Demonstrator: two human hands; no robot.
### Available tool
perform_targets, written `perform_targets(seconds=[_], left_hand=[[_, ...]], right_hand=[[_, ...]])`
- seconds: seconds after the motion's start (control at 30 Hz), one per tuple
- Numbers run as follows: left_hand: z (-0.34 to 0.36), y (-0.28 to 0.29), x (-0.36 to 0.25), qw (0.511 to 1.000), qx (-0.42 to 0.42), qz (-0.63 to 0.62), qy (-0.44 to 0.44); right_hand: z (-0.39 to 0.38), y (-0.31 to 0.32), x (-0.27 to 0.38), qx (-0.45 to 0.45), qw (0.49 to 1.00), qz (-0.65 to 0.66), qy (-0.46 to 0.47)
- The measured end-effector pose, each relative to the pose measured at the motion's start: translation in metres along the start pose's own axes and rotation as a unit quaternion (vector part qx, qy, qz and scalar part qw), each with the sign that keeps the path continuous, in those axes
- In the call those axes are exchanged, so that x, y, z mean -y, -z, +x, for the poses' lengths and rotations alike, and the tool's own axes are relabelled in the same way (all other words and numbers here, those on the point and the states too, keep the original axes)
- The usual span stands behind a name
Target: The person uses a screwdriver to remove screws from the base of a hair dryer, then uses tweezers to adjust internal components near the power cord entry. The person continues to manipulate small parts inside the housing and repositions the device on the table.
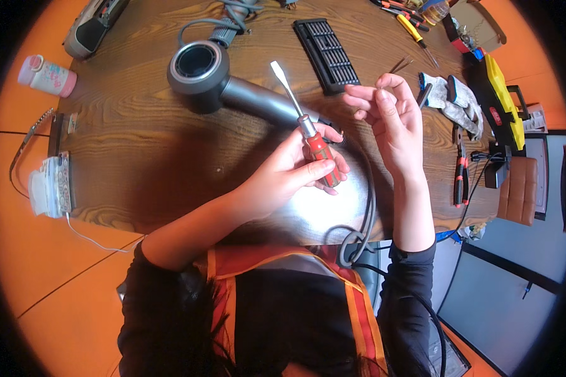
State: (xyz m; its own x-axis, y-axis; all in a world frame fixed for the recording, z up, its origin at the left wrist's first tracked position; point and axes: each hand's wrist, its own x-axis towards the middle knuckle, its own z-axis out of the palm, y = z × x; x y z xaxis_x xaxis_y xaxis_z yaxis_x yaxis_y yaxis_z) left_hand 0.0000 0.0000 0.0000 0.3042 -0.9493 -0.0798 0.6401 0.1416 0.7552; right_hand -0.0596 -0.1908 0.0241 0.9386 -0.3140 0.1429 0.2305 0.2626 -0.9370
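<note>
My left hand (pixel 295 173) grips a flat-blade screwdriver (pixel 308 133) by its red handle, blade pointing up and away over a grey hair dryer (pixel 223 85). The dryer lies on the wooden table (pixel 138 151), its round barrel at the far left and its handle running toward my hands. My right hand (pixel 390 119) hovers raised to the right of the screwdriver, fingers curled with thumb and fingertips pinched together; whether something tiny sits between them is too small to tell. The dryer's grey cord (pixel 365 207) loops off the table's near edge.
A black bit tray (pixel 328 53) lies behind my hands. Grey work gloves (pixel 449 100), red-handled pliers (pixel 460 179), a yellow-and-black tool (pixel 503 103) and several screwdrivers (pixel 412 25) sit at the right. A pink bottle (pixel 47 75) and tissue pack (pixel 50 185) stand left.
</note>
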Motion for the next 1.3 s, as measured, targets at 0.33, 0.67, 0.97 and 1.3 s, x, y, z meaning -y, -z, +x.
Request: perform_targets(seconds=[0.33,0.67,0.97,1.3], left_hand=[[-0.003,-0.001,0.016,0.97,-0.104,0.084,-0.201],[-0.009,0.007,0.012,0.965,-0.144,0.112,-0.19],[-0.008,0.002,0.017,0.968,-0.158,0.063,-0.186],[-0.011,0.003,0.015,0.976,-0.154,0.038,-0.147]], right_hand=[[-0.016,0.02,0.004,-0.024,0.998,-0.048,-0.028],[-0.021,0.029,0.003,-0.06,0.994,-0.07,-0.058],[-0.038,0.001,-0.012,0.04,0.987,-0.068,-0.141],[-0.041,-0.004,-0.011,0.049,0.983,-0.101,-0.143]])
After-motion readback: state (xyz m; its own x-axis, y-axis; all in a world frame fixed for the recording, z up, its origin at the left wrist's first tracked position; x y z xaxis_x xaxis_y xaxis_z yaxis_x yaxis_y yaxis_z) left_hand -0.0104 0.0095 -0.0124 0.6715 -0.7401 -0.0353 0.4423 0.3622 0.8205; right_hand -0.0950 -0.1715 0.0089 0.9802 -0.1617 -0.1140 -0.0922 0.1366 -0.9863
